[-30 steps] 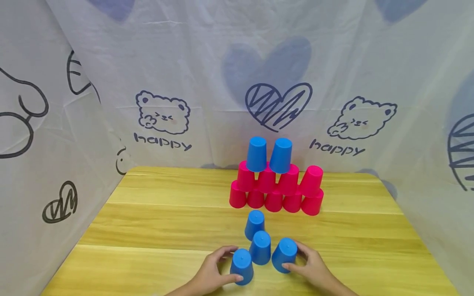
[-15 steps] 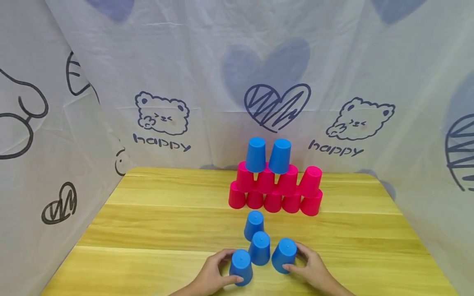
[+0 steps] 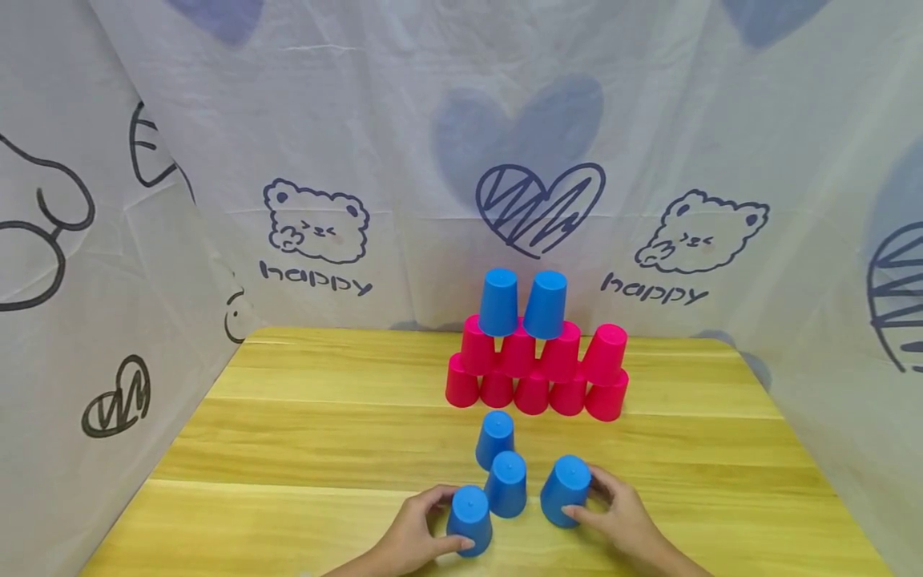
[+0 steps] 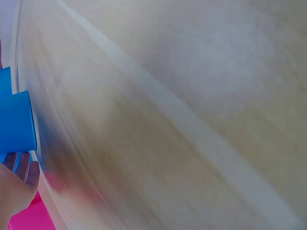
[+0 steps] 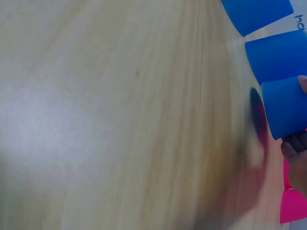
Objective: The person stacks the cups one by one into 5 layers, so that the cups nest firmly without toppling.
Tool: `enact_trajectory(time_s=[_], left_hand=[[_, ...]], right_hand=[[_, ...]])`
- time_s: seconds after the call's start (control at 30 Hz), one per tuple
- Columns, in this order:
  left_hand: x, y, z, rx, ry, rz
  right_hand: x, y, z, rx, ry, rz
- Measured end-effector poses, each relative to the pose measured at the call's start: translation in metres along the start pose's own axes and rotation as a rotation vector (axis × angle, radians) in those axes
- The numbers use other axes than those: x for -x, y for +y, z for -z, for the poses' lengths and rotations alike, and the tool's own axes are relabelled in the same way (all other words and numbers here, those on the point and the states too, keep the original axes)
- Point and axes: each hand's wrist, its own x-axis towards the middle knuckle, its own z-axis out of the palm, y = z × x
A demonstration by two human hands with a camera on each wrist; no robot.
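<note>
Well apart from the back edge of the worktop (image 3: pixel 310 433), the left hand (image 3: pixel 416 530) grips one upside-down blue cup (image 3: pixel 469 522), the right hand (image 3: pixel 622 514) another blue cup (image 3: pixel 565 490), both roughly upright. Two free blue cups (image 3: pixel 507 487) stand beyond, nearer the left hand.

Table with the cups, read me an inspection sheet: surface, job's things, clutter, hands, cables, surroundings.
Surface: wood-grain table.
Job's things: pink cups in two rows, four on five; two upper blue cups on top; two free blue cups standing in front, mouth down.
Clutter: nothing seen.
Hands: left hand grips the nearest blue cup; right hand grips the rightmost blue cup.
Cables: nothing seen.
Surroundings: printed cloth behind and at both sides.
</note>
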Motion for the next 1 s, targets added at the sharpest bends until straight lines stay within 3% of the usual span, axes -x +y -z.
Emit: enact_trajectory(time_s=[0.2, 0.4, 0.77, 1.0], left_hand=[[-0.001, 0.0, 0.002, -0.022, 0.013, 0.007], [-0.002, 0.001, 0.004, -0.042, 0.033, 0.0], [-0.004, 0.001, 0.005, -0.072, 0.058, 0.0], [-0.007, 0.005, 0.009, -0.069, 0.065, 0.008]], right_hand=[[-0.002, -0.004, 0.008, 0.026, 0.047, 0.044], [-0.003, -0.009, 0.014, 0.047, 0.067, 0.036], [-0.008, -0.015, 0.025, 0.1, 0.106, 0.158], [-0.01, -0.023, 0.035, 0.13, 0.127, 0.136]])
